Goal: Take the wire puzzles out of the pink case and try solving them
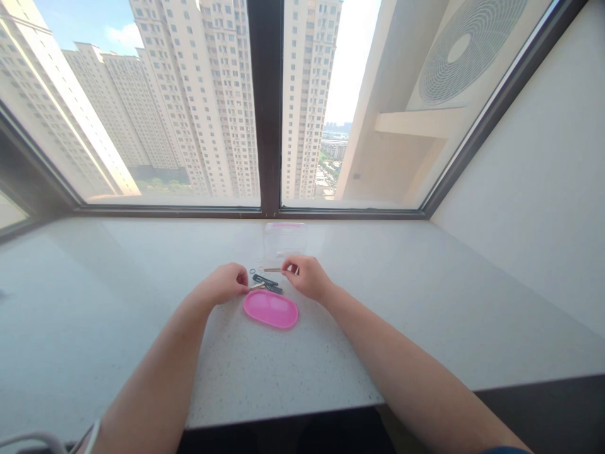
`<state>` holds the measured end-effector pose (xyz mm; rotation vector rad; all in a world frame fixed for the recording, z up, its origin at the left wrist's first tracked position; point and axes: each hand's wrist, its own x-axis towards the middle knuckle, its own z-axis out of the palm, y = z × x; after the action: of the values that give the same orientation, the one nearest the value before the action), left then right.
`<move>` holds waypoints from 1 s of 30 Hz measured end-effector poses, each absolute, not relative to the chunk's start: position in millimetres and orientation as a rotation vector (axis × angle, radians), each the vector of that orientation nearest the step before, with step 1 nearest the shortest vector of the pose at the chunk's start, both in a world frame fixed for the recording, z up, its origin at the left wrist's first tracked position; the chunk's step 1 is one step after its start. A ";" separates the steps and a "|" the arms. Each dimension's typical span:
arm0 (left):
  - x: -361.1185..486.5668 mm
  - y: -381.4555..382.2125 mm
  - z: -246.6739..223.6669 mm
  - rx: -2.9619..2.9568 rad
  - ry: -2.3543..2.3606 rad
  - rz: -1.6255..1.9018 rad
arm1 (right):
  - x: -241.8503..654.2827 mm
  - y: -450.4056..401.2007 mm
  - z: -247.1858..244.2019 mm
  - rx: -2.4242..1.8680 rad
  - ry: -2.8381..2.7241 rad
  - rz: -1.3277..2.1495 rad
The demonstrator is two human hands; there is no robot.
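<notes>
My left hand point(230, 282) is closed in a pinch on a slim, light-coloured hair clip point(256, 286). With its fingers pinched, my right hand point(305, 275) grips one end of a thin brownish hair clip point(271, 270). Between the hands lie black hair clips point(265, 280), partly overlapping. A small dark hair tie point(252, 271) rests on the counter just right of my left fingers. Nearer to me, a pink oval lid point(271, 309) lies flat. Behind my right hand is a clear plastic box point(285, 241) with a pink strip along its far edge.
The pale speckled counter point(255, 372) runs back to the dark window frame point(270, 126). A white wall point(534, 208) bounds it on the right. At the lower left, a white cable point(38, 436) shows by my left forearm.
</notes>
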<state>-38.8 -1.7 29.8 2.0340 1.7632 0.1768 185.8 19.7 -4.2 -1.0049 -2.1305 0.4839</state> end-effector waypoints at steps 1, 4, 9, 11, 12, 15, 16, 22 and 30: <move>-38.9 -1.5 29.9 2.044 1.770 0.175 | 185.6 19.4 -4.4 -1.005 -2.094 0.503; -40.2 -0.7 30.8 2.062 1.798 0.194 | 184.8 19.3 -5.1 -1.002 -2.005 0.576; -39.0 -4.0 38.6 1.928 1.762 0.383 | 183.2 21.9 -5.1 -1.029 -1.867 0.804; -35.9 -6.8 43.1 1.867 1.701 0.529 | 181.8 22.8 -4.8 -1.040 -1.682 1.066; -33.8 -8.1 45.0 1.845 1.670 0.598 | 180.9 23.1 -4.5 -1.033 -1.552 1.218; -26.6 -10.4 47.9 1.797 1.558 0.758 | 178.5 23.3 -3.0 -0.971 -1.128 1.600; -24.1 -10.4 47.6 1.772 1.529 0.801 | 177.9 23.3 -2.2 -0.948 -1.012 1.683; -16.4 -3.7 36.1 1.515 1.415 1.012 | 177.2 21.8 1.1 -0.883 -0.719 1.927; -16.6 -0.6 28.9 1.339 1.280 1.133 | 174.2 15.6 0.3 -0.848 -1.011 2.069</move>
<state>-16.6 -0.6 28.9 1.3390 1.2803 1.1332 174.2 15.6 0.3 -0.8480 -1.0106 2.0694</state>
